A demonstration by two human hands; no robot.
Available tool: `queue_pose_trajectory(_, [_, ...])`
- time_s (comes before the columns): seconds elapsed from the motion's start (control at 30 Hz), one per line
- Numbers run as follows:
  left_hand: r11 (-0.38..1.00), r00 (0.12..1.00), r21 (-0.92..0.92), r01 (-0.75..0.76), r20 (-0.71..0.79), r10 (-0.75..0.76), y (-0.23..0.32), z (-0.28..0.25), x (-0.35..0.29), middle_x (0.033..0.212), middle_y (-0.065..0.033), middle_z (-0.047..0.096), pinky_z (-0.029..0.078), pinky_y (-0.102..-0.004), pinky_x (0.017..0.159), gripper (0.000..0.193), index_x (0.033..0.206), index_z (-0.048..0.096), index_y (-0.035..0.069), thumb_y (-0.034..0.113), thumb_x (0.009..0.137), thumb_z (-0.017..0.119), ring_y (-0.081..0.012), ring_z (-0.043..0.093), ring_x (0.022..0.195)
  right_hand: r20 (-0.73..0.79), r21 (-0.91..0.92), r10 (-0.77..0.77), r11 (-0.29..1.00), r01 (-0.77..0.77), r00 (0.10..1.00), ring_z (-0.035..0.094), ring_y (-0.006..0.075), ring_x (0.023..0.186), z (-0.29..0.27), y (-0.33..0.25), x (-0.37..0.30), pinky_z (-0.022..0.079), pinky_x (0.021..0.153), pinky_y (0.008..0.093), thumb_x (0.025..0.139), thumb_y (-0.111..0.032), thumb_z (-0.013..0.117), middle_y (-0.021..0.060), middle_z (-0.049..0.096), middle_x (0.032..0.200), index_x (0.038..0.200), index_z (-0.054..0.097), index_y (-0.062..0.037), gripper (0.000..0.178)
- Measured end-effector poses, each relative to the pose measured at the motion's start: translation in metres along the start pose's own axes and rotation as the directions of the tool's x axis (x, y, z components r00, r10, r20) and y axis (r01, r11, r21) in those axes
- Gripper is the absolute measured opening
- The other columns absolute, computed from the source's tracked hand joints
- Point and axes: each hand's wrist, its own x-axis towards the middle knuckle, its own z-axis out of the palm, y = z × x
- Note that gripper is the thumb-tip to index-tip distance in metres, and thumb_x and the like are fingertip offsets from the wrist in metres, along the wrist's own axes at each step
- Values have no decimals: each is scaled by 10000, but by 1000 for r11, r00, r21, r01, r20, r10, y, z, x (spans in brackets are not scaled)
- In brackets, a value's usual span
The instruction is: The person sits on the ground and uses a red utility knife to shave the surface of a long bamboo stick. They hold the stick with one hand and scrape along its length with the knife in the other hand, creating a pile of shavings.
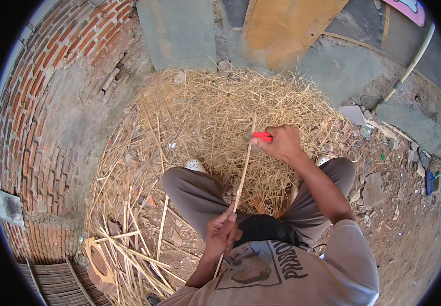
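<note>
My left hand point(222, 232) grips the lower part of a long thin bamboo strip point(243, 173) that runs up and away from my lap. My right hand point(282, 142) is closed on a red-handled knife point(263, 136), held against the strip near its upper end. My knees in grey trousers point(192, 191) spread to either side. A big heap of pale shavings point(215, 109) lies in front of my feet.
A brick wall point(52, 102) curves along the left. Loose bamboo strips point(128, 245) lie at the lower left. Flat boards point(282, 25) and grey slabs point(338, 69) lean behind the heap. Rubble and a pale pipe point(409, 64) are on the right.
</note>
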Motion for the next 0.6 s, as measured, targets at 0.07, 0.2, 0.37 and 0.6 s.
queue_pose_trajectory(0.07, [999, 998, 44, -23, -57, 25, 12, 1, -1, 473, 25, 335, 258, -244, 434, 387, 1397, 465, 41, 103, 1015, 453, -58, 268, 391, 125, 55, -73, 996, 67, 989, 556, 218, 397, 2, -31, -13, 423, 413, 367, 768, -736, 588, 48, 513, 424, 533, 600, -119, 661])
queue_pose_trajectory(0.2, [998, 995, 45, -54, -80, 58, 20, -3, 5, 477, 28, 340, 265, -241, 434, 390, 1400, 457, 34, 113, 1018, 454, -54, 270, 393, 203, 117, -226, 972, 205, 953, 566, 272, 425, 11, -57, -33, 442, 446, 390, 693, -757, 630, 76, 553, 479, 542, 595, -98, 677])
queue_pose_trajectory(0.37, [996, 992, 58, -68, -106, 74, 20, 4, 3, 489, 40, 342, 270, -233, 434, 395, 1396, 452, 10, 123, 1018, 463, -40, 275, 408, 116, 94, -254, 965, 244, 960, 554, 258, 430, 17, -49, -25, 429, 448, 379, 639, -773, 651, 53, 534, 481, 509, 548, -98, 695])
queue_pose_trajectory(0.6, [980, 990, 171, -97, -80, 112, 18, 7, 9, 510, 56, 352, 271, -228, 434, 395, 1392, 453, -2, 119, 1017, 467, -29, 288, 425, -66, 64, -312, 947, 316, 948, 505, 249, 407, 16, -36, -15, 409, 451, 364, 585, -782, 674, 37, 473, 459, 482, 492, -107, 706])
